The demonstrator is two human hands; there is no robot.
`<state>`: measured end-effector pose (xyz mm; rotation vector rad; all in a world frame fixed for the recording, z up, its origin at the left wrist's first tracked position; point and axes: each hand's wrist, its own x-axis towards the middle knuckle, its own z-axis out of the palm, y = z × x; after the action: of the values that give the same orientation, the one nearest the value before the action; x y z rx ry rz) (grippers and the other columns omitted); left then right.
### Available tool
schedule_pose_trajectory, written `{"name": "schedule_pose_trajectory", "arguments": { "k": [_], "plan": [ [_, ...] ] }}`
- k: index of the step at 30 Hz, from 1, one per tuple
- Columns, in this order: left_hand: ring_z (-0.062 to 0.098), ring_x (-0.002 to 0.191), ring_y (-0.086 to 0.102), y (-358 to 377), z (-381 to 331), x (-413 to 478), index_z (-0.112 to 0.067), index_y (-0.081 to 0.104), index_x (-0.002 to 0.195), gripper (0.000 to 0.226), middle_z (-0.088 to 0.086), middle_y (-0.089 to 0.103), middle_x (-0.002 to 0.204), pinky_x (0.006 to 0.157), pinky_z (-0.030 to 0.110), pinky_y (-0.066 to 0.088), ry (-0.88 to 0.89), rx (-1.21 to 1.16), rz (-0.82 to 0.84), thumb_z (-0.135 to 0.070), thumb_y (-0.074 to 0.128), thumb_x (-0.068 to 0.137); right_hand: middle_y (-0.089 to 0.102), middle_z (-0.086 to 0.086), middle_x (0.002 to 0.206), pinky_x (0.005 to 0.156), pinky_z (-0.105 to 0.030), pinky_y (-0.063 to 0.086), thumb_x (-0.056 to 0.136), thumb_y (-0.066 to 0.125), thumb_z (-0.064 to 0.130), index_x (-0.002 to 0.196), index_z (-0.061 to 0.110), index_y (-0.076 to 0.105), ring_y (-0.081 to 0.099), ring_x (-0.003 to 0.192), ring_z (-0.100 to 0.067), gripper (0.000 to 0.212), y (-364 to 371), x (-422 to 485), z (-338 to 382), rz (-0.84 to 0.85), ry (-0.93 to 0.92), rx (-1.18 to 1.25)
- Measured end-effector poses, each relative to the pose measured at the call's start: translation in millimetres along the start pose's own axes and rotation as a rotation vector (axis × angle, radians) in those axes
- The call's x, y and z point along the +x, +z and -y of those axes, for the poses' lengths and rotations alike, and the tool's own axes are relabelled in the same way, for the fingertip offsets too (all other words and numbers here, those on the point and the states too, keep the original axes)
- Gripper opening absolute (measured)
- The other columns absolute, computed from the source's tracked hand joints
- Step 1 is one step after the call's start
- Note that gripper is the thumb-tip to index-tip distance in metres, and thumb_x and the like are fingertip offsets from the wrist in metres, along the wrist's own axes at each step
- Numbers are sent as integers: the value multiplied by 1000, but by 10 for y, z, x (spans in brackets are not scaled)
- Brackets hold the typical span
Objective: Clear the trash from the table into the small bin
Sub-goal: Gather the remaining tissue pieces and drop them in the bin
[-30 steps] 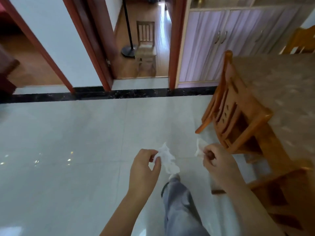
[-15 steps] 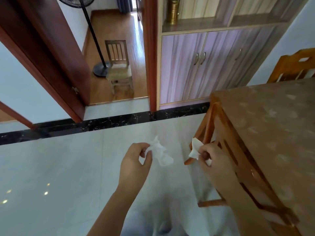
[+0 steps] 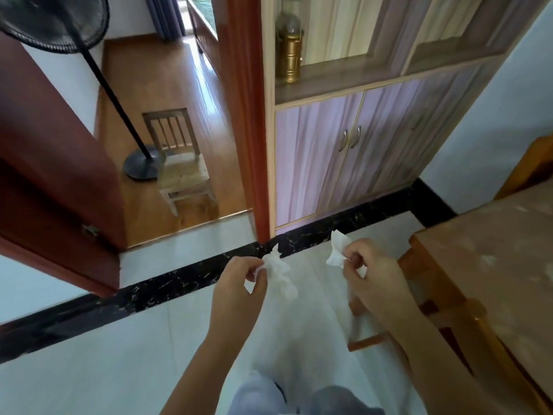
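Tissue scraps: left hand (image 3: 239, 283) pinches one crumpled tissue (image 3: 279, 272); right hand (image 3: 372, 274) pinches another tissue (image 3: 336, 250); table (image 3: 493, 265) at three o'clock.

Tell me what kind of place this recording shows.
Most likely a home dining area: a wooden table with a chair tucked in, a built-in cabinet, and a doorway to a room with a standing fan.

Pale glossy floor tiles (image 3: 89, 369) run to a black marbled border strip (image 3: 179, 274). Beyond it a red-brown door frame (image 3: 245, 115) opens onto a sunlit wooden floor (image 3: 167, 79), where a small wooden chair (image 3: 179, 163) stands touching the round base of a black standing fan (image 3: 89, 61). Right of the frame stands a cabinet (image 3: 344, 157) with a brass jar (image 3: 288, 52) on its shelf. A tabletop (image 3: 493, 265) fills the right edge, a wooden chair (image 3: 443, 313) tucked against it.
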<state>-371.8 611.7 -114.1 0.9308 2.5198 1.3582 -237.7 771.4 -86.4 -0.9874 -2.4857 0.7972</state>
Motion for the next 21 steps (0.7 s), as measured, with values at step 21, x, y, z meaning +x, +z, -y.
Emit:
{"name": "schedule_pose_trajectory", "arguments": {
  "k": [21],
  "plan": [
    [2, 67, 52, 2424, -1313, 3392, -10, 60, 79, 7, 0, 59, 75, 61, 4, 36, 404, -64, 433, -6, 64, 81, 52, -1, 73, 56, -26, 40, 76, 60, 0, 78, 14, 53, 52, 64, -19, 16, -871, 2943, -1717, -361, 319, 50]
  ]
}}
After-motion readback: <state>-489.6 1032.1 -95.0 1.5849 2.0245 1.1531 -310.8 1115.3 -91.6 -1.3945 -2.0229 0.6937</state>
